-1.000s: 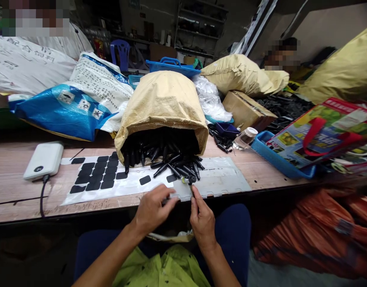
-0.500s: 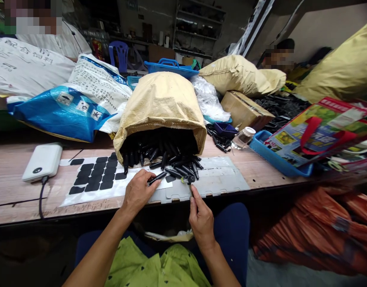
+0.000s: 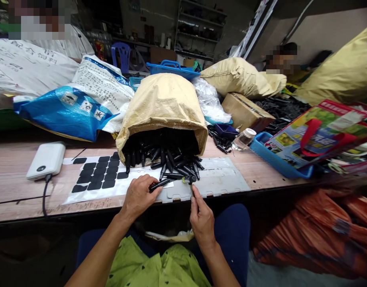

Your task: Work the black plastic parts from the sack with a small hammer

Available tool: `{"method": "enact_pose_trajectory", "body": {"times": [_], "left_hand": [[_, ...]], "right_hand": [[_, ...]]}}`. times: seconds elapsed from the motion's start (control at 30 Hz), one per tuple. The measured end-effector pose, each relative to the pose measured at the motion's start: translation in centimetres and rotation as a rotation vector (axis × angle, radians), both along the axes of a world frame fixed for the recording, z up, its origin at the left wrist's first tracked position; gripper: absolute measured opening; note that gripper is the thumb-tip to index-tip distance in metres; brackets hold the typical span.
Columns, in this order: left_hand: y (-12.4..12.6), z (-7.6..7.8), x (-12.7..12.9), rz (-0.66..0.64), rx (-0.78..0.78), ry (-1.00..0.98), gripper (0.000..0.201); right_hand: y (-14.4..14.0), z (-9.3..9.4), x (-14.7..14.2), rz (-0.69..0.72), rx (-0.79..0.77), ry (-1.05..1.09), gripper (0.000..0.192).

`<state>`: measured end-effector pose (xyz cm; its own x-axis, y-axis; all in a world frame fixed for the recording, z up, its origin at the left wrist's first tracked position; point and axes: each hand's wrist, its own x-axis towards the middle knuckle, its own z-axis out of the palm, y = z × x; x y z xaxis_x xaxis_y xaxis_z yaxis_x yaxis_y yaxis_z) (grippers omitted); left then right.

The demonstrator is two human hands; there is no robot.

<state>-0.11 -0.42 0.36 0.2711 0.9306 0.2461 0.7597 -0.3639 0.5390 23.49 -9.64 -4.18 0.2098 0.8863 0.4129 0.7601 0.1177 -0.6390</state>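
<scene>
My left hand (image 3: 143, 195) is closed over the table's front part, its thumb and fingers pinching a slim black plastic tube (image 3: 159, 185) that points to the right. Beside it, my right hand (image 3: 201, 215) grips the thin handle of a small tool. That tool's head (image 3: 191, 179) is dark and round with a yellow-green bit at its left; its exact kind is unclear. Just behind both hands, several loose black tubes (image 3: 187, 170) spill from the mouth of a tan sack (image 3: 165, 99). A grey-white board (image 3: 219, 175) lies beneath them.
Black rounded patches on a white sheet (image 3: 120, 186) lie left of my hands, near a white power bank (image 3: 48, 159) with a cable. To the right are a clear cup (image 3: 244, 138) and a blue tray (image 3: 279, 159) holding a colourful bag. Other people sit farther back.
The view has shifted slightly. The tube in my left hand lies a little flatter, its right end closer to the tool. My right hand keeps nearly the same place and grip.
</scene>
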Motion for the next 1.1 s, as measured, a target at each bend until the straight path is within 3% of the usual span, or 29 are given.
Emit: {"method": "enact_pose_trajectory", "body": {"times": [0.23,0.53,0.77,1.1], "left_hand": [[0.0,-0.1,0.2,-0.174,-0.04,-0.047,0.015],[1.2,-0.8,1.7,-0.161,-0.036,-0.082,0.018],[1.3,-1.1,1.3,-0.14,-0.064,-0.131,0.016],[1.6,-1.1,1.2,-0.125,-0.103,-0.152,0.015]], "right_hand": [[0.1,0.1,0.0,-0.004,0.005,0.005,0.044],[-0.1,0.4,0.0,0.012,-0.029,0.042,0.044],[-0.6,2.3,-0.6,0.019,-0.056,0.157,0.043],[-0.4,4.5,-3.2,0.231,-0.066,0.1,0.045]]}}
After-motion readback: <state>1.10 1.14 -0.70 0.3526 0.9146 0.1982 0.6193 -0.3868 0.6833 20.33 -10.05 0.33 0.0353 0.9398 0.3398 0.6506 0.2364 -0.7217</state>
